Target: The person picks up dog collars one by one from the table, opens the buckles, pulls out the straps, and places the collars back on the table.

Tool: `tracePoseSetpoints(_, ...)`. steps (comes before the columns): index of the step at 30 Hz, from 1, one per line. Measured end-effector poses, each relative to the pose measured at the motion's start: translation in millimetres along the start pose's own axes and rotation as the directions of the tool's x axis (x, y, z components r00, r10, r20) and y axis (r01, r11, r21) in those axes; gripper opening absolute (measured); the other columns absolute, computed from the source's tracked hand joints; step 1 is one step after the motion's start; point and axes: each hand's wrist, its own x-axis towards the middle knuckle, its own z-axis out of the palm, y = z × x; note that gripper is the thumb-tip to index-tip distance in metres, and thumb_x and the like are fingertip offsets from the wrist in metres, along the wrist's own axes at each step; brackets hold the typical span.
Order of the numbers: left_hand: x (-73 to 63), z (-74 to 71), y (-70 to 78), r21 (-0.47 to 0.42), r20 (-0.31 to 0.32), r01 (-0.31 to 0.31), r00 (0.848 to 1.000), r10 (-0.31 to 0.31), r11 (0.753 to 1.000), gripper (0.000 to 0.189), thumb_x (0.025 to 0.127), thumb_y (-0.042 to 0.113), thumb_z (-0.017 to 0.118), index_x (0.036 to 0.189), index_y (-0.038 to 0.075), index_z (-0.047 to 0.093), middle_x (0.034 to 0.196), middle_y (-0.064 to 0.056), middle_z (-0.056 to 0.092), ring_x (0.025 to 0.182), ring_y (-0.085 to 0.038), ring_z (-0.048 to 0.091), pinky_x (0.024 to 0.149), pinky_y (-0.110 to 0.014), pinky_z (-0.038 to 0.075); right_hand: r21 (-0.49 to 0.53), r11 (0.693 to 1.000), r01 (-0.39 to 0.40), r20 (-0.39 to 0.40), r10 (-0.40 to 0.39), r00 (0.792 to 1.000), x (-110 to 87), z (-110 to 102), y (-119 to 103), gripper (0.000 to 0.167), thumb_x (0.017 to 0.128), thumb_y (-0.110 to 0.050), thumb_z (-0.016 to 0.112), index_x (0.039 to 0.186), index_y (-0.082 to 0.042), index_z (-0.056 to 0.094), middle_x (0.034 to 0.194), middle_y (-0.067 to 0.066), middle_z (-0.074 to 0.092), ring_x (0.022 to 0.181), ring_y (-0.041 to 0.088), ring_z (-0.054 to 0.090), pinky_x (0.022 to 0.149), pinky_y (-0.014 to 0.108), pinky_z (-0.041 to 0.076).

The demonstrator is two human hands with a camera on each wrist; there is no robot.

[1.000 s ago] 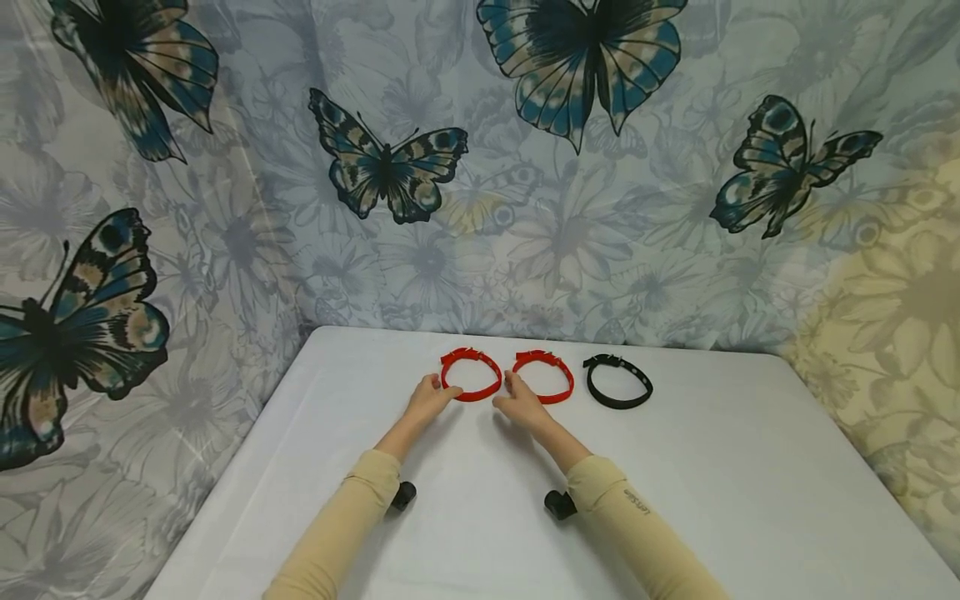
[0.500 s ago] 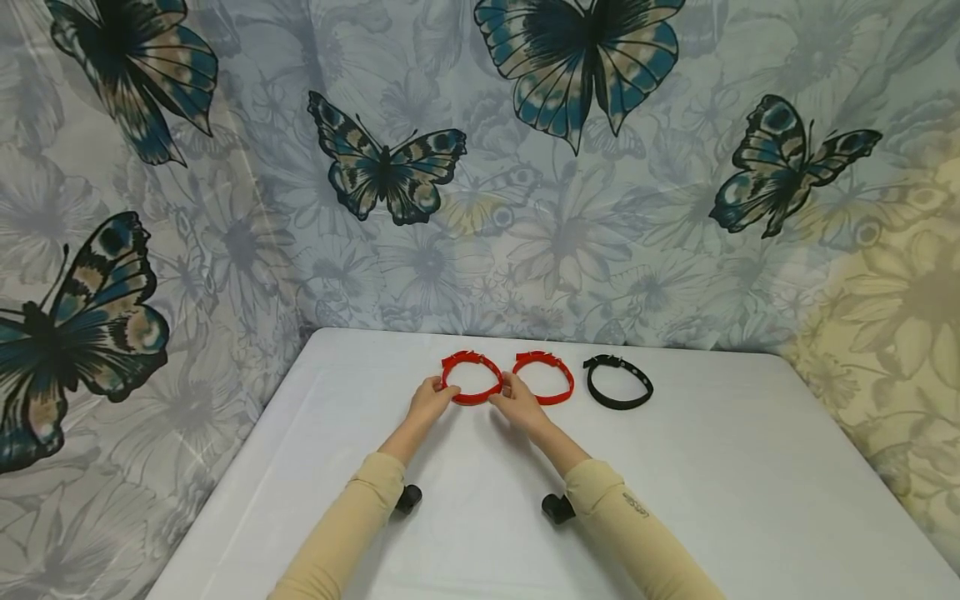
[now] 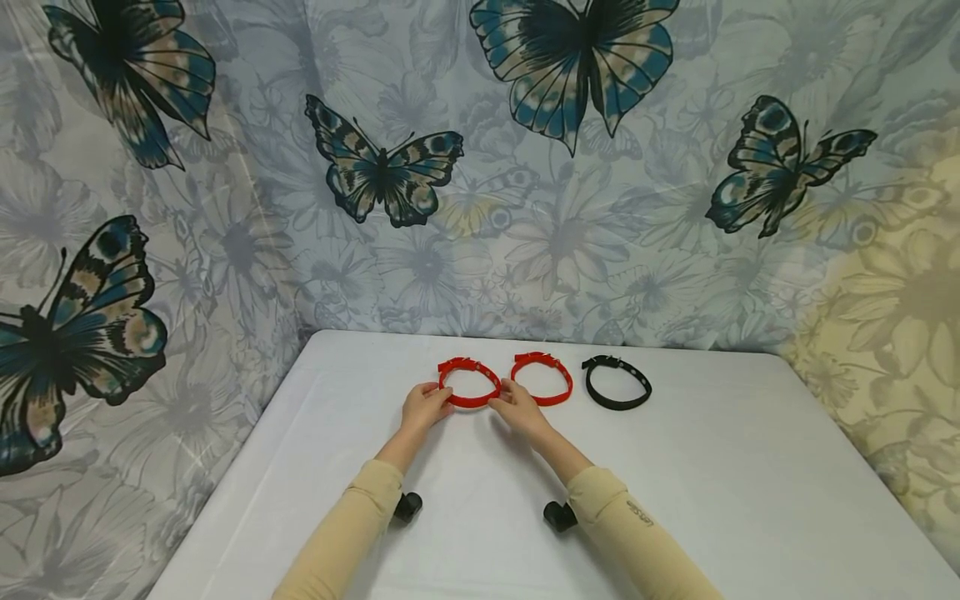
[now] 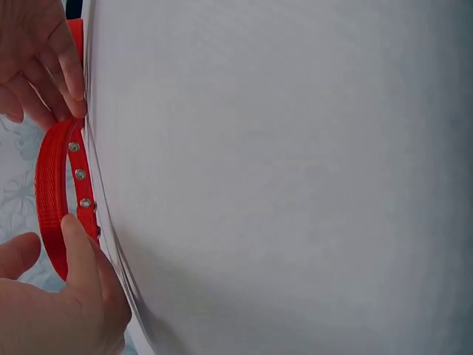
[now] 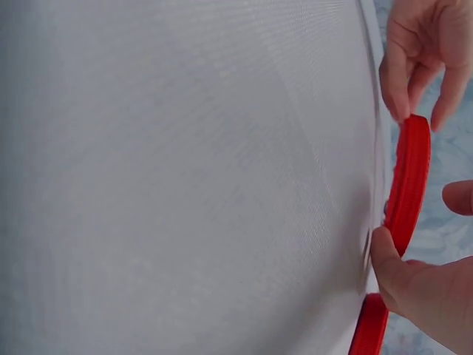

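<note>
Red buckled webbing collar point(image 3: 471, 403): sat just below the centre of the head view, leftmost in a row of three, fastened into a loop with its buckle at the far side; whether it rested flat or was slightly raised could not be told.
Round metal eyelets point(image 4: 80, 174): dotted the band at the left of the left wrist view.
Left grip point(image 3: 425, 407): a bare hand, pinching the loop's left side between thumb and fingers.
Right grip point(image 3: 521, 410): a bare hand, pinching the loop's right side.
Second red looped collar point(image 3: 553, 402): lay just right of the first, its near left edge partly hidden by the right grip.
Black looped collar point(image 3: 617, 405): lay at the right end of the row, apart from both grips.
White smooth-topped counter point(image 3: 750, 483): filled the lower middle of the frame.
Step in hand: apparently adjusting the leftmost collar's position.
Next move: seemed to call for steady, even handling on both sides, keeping the loop round and the second collar unnudged.
</note>
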Motion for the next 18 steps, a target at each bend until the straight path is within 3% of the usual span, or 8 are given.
tracePoseSetpoints(7,-4.0,-2.5,1.6,-0.12,0.039,0.087,0.996,-0.083,0.989,0.047,0.09,0.012,0.071,0.124,-0.009,0.048,0.102,-0.016,0.06,0.076,-0.012,0.064,0.076,-0.025,0.056,0.048,0.999,-0.006,-0.012,0.006,1.0,-4.2,-0.7,-1.3,0.058,0.097,-0.016,0.056,0.147,0.004,0.034,0.141,0.022,0.046,0.122,0.03,0.053,0.099,0.044,0.046)
tracePoseSetpoints(18,-10.5,-5.3,-1.6,-0.183,0.075,0.145,0.988,-0.134,0.972,0.046,0.088,0.008,0.072,0.122,-0.008,0.046,0.102,-0.017,0.059,0.079,-0.016,0.065,0.08,-0.03,0.056,0.179,0.981,-0.072,-0.023,0.077,0.997,-6.8,-0.8,6.8,0.052,0.098,-0.015,0.056,0.145,-0.001,0.039,0.141,0.02,0.046,0.119,0.03,0.052,0.1,0.042,0.047)
